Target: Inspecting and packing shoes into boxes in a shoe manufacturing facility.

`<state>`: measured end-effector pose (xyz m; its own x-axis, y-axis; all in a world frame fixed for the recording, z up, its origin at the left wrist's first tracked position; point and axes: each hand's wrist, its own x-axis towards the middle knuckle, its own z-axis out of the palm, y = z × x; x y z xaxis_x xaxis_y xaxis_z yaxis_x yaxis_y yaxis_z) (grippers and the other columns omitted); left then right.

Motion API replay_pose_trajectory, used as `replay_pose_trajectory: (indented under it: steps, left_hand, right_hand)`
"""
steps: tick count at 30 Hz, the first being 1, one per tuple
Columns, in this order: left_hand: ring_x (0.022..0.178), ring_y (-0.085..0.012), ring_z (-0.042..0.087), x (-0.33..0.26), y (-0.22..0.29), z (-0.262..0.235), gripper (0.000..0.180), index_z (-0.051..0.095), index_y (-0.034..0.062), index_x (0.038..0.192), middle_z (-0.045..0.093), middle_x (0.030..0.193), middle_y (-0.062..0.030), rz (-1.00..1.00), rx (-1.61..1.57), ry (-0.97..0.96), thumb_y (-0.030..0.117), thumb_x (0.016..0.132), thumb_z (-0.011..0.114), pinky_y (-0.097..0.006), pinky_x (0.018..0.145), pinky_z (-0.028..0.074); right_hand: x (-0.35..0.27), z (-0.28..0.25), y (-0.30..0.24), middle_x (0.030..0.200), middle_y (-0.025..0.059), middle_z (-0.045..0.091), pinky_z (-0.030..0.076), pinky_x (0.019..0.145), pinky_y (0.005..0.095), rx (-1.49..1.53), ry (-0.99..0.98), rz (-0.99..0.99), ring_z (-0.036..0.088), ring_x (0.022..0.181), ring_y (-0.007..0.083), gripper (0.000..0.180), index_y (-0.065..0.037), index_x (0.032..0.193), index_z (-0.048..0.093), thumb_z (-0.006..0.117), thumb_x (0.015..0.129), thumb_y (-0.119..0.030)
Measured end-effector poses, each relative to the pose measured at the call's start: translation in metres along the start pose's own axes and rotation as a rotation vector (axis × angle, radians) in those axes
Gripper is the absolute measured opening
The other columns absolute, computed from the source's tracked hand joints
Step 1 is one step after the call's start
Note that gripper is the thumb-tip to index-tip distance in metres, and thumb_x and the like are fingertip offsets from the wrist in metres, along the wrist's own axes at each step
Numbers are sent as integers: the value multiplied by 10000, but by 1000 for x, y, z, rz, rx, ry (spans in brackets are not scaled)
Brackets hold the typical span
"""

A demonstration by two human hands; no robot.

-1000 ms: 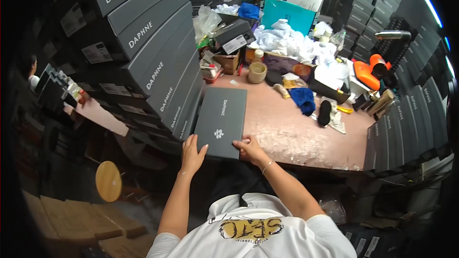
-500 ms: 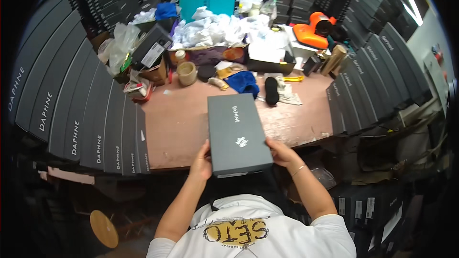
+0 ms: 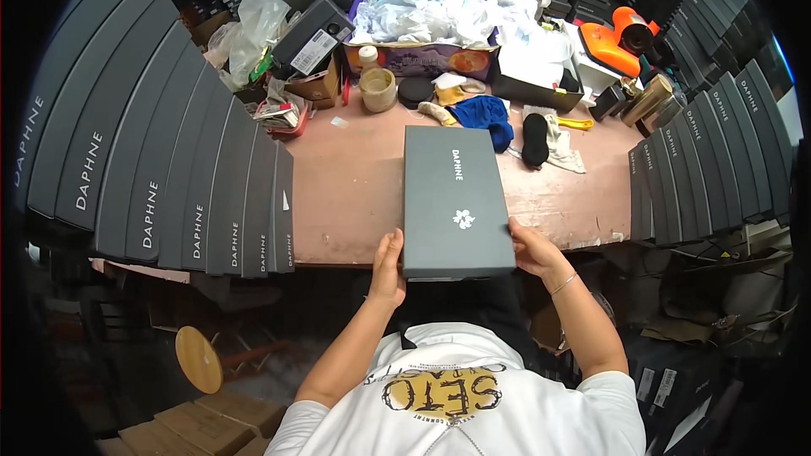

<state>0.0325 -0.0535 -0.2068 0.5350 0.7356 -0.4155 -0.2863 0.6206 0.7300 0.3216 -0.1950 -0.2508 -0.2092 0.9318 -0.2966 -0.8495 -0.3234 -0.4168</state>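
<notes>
Both hands, left hand (image 3: 388,268) and right hand (image 3: 532,247), clamp the near end of a long dark-grey lidded cardboard box (image 3: 454,200), brought over the pinkish worktable's (image 3: 355,194) front edge, lid unopened.

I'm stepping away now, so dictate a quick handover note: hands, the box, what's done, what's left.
Left hand: grips the box's near left corner.
Right hand: grips its near right edge.
Dark grey box: lid shut, lying lengthwise on the table, near end sticking out over the table edge.
Done: box is out on the table, apart from the stacks.
Left: box unopened.
</notes>
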Motion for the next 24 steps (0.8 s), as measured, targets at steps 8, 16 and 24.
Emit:
replay_pose_trajectory:
  steps: [8,16,24]
  left_hand:
    - [1443,-231,152,-18,25,-17,800,330,45,1431,256,1515,-156,420,635,-6,328,809,747,-374,1129,181]
    - [1317,-370,402,-17,115,-55,777,256,15,1460,339,1464,-211,288,1009,-33,88,821,693,-428,1037,389]
    - [1030,-257,613,-24,52,-16,364,623,18,1142,626,1142,-141,417,1181,-356,154,817,715,-343,872,494]
  right_hand:
    - [-4,116,-21,1138,96,631,500,889,356,-54,549,-365,619,1006,217,478,-21,1233,543,630,886,-339]
    - [84,194,101,1289,230,489,398,999,421,-1561,5,-460,492,1177,373,822,-16,1388,390,808,716,-235]
    - [16,73,4,1201,194,572,452,852,511,-2033,623,-590,568,1049,381,326,-102,1134,591,563,812,-59]
